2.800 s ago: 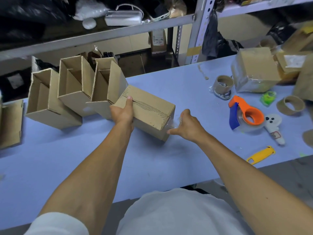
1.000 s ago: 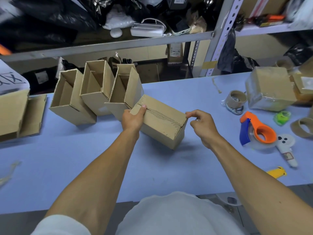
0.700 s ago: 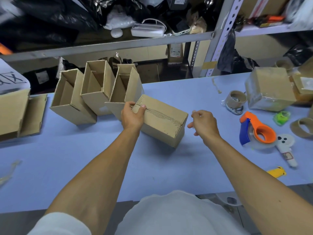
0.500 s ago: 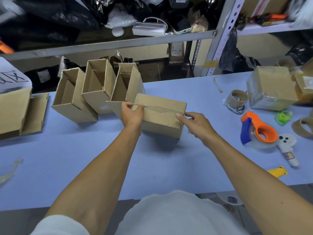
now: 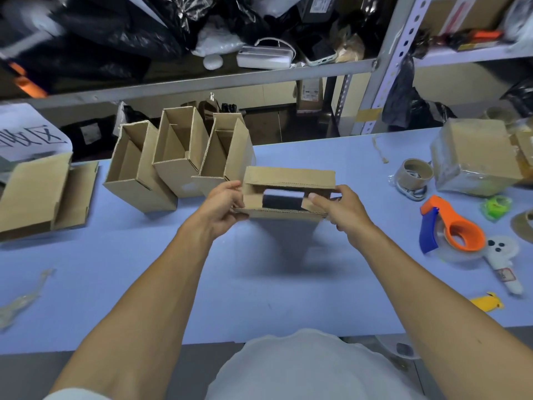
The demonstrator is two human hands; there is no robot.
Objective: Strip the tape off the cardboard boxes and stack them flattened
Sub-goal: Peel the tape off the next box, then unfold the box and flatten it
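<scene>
I hold a small brown cardboard box [image 5: 288,177] above the blue table [image 5: 259,284], its top flaps parted so a dark opening shows. My left hand [image 5: 223,204] grips its left end. My right hand [image 5: 337,207] grips the right end, thumb on an inner flap. Three opened boxes [image 5: 176,157] lean in a row behind it to the left. A flattened box [image 5: 37,194] lies at the far left. A taped box [image 5: 473,157] sits at the far right.
An orange and blue tape dispenser [image 5: 450,229], a tape roll [image 5: 415,173], a yellow cutter [image 5: 487,301] and a green item [image 5: 496,206] lie to the right. A strip of peeled tape [image 5: 20,298] lies at the left. Metal shelving [image 5: 202,82] runs behind the table.
The box was closed with its seam showing; now its top flaps are pulled apart. My right hand moved from the box's right corner onto the open end. The box turned to face me.
</scene>
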